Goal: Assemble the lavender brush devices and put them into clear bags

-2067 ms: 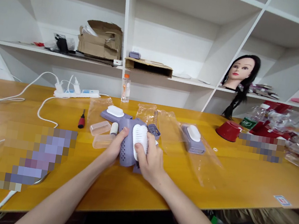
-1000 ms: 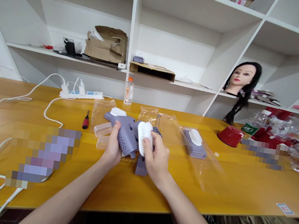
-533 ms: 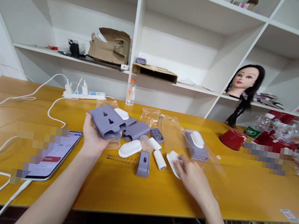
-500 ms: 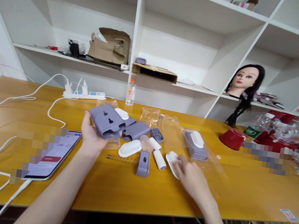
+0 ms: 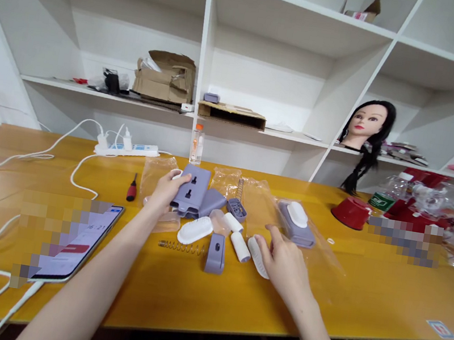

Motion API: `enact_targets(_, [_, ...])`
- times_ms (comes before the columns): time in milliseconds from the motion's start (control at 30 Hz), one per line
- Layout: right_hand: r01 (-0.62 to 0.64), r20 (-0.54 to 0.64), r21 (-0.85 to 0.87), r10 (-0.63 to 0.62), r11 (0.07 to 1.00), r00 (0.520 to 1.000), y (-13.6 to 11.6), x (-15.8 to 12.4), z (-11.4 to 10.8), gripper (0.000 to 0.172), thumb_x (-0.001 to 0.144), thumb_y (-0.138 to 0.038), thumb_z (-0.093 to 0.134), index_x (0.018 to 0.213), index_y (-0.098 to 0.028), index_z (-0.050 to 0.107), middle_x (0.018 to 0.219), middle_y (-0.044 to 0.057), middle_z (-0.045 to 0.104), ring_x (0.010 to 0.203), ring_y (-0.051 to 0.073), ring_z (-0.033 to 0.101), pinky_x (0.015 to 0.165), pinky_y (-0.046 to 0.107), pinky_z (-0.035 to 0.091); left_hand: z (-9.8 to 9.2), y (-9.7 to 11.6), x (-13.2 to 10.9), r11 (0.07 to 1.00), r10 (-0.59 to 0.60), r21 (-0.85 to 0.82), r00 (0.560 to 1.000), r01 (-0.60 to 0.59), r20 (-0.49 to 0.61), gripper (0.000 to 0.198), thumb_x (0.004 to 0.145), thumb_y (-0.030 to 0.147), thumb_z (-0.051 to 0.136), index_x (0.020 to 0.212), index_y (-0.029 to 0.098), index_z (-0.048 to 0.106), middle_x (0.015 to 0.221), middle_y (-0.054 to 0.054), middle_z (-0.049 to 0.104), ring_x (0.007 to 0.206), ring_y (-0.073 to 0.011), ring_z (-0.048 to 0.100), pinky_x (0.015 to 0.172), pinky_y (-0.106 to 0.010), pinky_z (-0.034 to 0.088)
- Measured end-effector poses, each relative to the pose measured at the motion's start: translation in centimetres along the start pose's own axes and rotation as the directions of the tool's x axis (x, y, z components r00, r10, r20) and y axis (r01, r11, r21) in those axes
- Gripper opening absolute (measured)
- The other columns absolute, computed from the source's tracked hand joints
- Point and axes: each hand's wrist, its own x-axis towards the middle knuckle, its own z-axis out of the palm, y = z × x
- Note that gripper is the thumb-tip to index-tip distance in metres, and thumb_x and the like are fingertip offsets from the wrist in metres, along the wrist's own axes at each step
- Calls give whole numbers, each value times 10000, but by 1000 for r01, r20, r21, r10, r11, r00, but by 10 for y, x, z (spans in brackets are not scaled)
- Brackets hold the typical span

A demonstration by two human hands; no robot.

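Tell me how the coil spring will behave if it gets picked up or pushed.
The coil spring lies on its side on the yellow tabletop, so a push would probably roll it. Its thin wire suggests it is light and fairly easy to flex. Its long, narrow open coils will likely bend sideways if gripped near one end.

A cluttered workroom: white melamine shelving (image 5: 296,137) holds a brown cardboard box (image 5: 164,82) and mannequin head (image 5: 367,123), and the orange wooden tabletop (image 5: 383,298) carries a white power strip (image 5: 125,149), red-handled screwdriver (image 5: 132,189) and lilac plastic parts (image 5: 216,254).
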Motion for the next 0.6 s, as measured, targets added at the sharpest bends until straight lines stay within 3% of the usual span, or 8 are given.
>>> enact_targets(167, [11,-51,100,-6,995,999,4,2,6,339,889,-401,382,1023,-168,588,655,49,656,585,208,628,551,271,365,-24,-6,24,992,68,113,988,-52,-141,292,489,265,725,733,117,661,597,-27,627,575,-172,574,549,-271,446])
enact_targets(300, [-26,-122,158,45,987,991,13,5,18,330,881,-400,388,943,-174,621,604,40,646,597,214,632,556,273,369,-53,-2,35,988,134,110,939,-104,-318,319,618,317,605,870,127,651,660,-11,631,611,-154,573,561,-258,454])
enact_targets(367, [-40,-169,204,75,978,983,16,8,24,333,874,-401,398,926,-169,631,617,48,655,585,204,629,561,270,378,-58,-2,36,987,152,111,913,-119,-379,362,664,316,548,955,118,627,704,-17,640,633,-148,578,570,-253,459])
enact_targets(467, [-42,-218,265,103,963,971,18,10,30,327,868,-392,408,909,-165,639,637,53,663,575,188,623,575,264,394,-46,-2,36,983,166,129,919,-127,-357,403,693,325,512,1017,105,610,768,-39,661,662,-150,595,581,-254,471])
enact_targets(600, [-18,-261,318,106,948,960,17,9,32,310,868,-372,412,844,-170,646,651,53,669,589,177,624,582,255,406,4,-5,45,967,187,205,968,-151,-165,372,659,355,581,956,144,655,822,-46,693,715,-164,622,614,-255,478])
